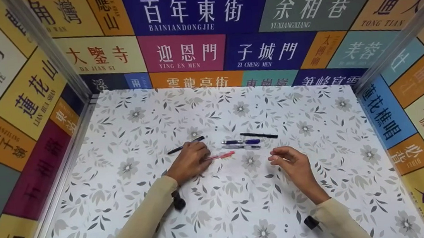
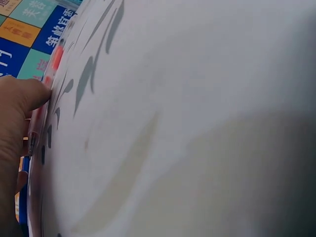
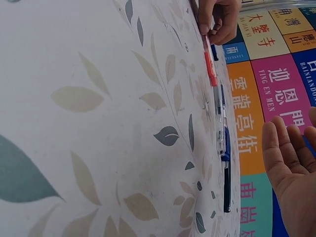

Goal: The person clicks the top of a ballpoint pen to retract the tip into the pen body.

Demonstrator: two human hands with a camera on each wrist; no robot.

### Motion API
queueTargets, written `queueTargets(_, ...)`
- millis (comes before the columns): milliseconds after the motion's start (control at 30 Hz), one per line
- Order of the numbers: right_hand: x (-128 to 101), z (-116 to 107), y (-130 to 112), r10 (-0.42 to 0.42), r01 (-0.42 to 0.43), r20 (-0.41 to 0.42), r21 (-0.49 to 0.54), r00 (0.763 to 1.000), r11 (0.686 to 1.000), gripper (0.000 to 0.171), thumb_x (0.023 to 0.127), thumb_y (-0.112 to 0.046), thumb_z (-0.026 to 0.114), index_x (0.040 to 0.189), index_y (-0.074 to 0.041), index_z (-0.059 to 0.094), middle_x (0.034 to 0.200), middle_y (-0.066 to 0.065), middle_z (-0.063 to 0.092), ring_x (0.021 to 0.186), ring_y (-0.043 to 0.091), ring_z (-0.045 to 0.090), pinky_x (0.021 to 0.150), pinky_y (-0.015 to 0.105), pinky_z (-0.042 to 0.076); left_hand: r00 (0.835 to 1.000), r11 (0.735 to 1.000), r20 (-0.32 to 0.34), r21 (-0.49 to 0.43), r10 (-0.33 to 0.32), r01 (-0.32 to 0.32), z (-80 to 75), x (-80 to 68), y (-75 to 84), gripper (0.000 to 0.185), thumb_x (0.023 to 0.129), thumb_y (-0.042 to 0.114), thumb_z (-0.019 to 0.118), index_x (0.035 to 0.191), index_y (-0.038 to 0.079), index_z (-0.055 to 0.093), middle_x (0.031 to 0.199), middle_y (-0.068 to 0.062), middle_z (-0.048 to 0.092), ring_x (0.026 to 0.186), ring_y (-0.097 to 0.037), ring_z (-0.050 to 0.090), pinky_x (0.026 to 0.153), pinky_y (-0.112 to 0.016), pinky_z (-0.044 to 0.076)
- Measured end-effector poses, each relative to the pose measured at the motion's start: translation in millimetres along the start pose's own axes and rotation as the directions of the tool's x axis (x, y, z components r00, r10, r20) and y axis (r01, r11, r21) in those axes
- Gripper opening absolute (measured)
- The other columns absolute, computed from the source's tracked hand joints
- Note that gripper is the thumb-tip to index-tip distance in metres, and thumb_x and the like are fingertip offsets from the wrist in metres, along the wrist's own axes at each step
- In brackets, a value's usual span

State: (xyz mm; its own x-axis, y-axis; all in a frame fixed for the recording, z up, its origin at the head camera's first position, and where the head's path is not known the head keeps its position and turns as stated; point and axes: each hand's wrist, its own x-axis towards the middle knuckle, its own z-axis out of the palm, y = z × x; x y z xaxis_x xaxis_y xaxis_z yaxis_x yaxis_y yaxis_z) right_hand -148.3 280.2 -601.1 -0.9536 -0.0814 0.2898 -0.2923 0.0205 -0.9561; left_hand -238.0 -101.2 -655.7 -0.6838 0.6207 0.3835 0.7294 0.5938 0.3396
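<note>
I am pinching the red pen (image 1: 221, 155) by its end with my left hand (image 1: 190, 160), keeping it level beside the blue pen (image 1: 241, 142); my right hand (image 1: 292, 162) is hovering loose, holding nothing.

The smooth, matt, floral-printed sheet covering the desk (image 1: 244, 217) looked like paper or vinyl. The translucent red plastic pen (image 1: 221, 155) shone glossy, as did the blue-capped clear plastic pen (image 1: 242, 142). Beige knitted cloth sleeves (image 1: 144, 222) appeared soft.
</note>
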Motion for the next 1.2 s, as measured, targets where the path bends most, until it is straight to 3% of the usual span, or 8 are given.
queueTargets(200,-0.7,1.5,1.0,0.021,-0.021,-0.011,-0.009,1.0,1.0,0.025,0.103,0.008,0.071,0.125,0.018,0.069,0.119,0.044,0.065,0.101,0.022,0.08,0.086,0.035,0.065,1.0,0.999,0.02,0.033,0.006,-0.007,-1.9,1.4,-3.6,0.019,0.106,0.034,0.076,0.107,0.016,0.081,0.115,0.002,0.07,0.113,-0.02,0.061,0.1,-0.047,0.045)
queueTargets(400,-1.7,1.9,1.3,0.037,-0.038,-0.015,-0.017,0.999,0.999,0.024,0.103,0.007,0.072,0.125,0.016,0.069,0.12,0.039,0.068,0.102,0.021,0.08,0.086,0.036,0.065,0.999,0.999,0.044,0.049,0.013,-0.016,-3.6,2.9,3.3,0.018,0.108,0.03,0.073,0.107,0.015,0.084,0.109,0.002,0.072,0.106,-0.019,0.061,0.096,-0.046,0.046)
queueTargets(733,-1.5,0.5,1.1,0.035,-0.035,-0.013,-0.017,0.999,0.999,0.027,0.103,0.006,0.072,0.126,0.019,0.067,0.12,0.039,0.068,0.101,0.021,0.08,0.085,0.035,0.065,0.997,0.998,-0.043,0.035,0.057,-0.056,-4.5,7.0,23.8,0.011,0.104,0.022,0.078,0.1,0.014,0.083,0.095,0.002,0.074,0.097,-0.02,0.061,0.09,-0.047,0.044)
queueTargets(933,-2.4,-1.6,0.7,0.021,-0.021,0.006,-0.028,1.0,0.999,0.027,0.104,0.006,0.07,0.128,0.019,0.067,0.121,0.043,0.065,0.103,0.022,0.079,0.086,0.035,0.065,0.996,0.995,-0.092,-0.093,0.017,-0.026,-5.7,6.2,36.0,0.004,0.1,0.016,0.082,0.101,0.013,0.085,0.097,0.003,0.078,0.102,-0.02,0.062,0.093,-0.047,0.043)
queueTargets(1100,-3.2,-2.8,-0.4,0.017,-0.016,0.01,-0.032,1.0,0.999,0.026,0.104,0.006,0.07,0.128,0.017,0.067,0.121,0.044,0.064,0.104,0.022,0.078,0.087,0.036,0.064,0.986,0.969,-0.147,-0.245,-0.075,0.038,-4.4,5.7,43.8,0.005,0.096,0.009,0.084,0.1,0.011,0.087,0.095,0.002,0.082,0.102,-0.022,0.062,0.09,-0.048,0.042)
queueTargets(1200,-3.1,-3.1,-0.7,0.017,-0.017,0.005,-0.036,1.0,0.999,0.025,0.104,0.006,0.07,0.127,0.015,0.069,0.121,0.042,0.065,0.104,0.022,0.079,0.088,0.036,0.064,0.977,0.957,-0.166,-0.28,-0.132,0.082,-4.2,6.6,47.7,0.005,0.094,0.01,0.085,0.097,0.012,0.088,0.092,0.003,0.081,0.099,-0.022,0.062,0.086,-0.048,0.043)
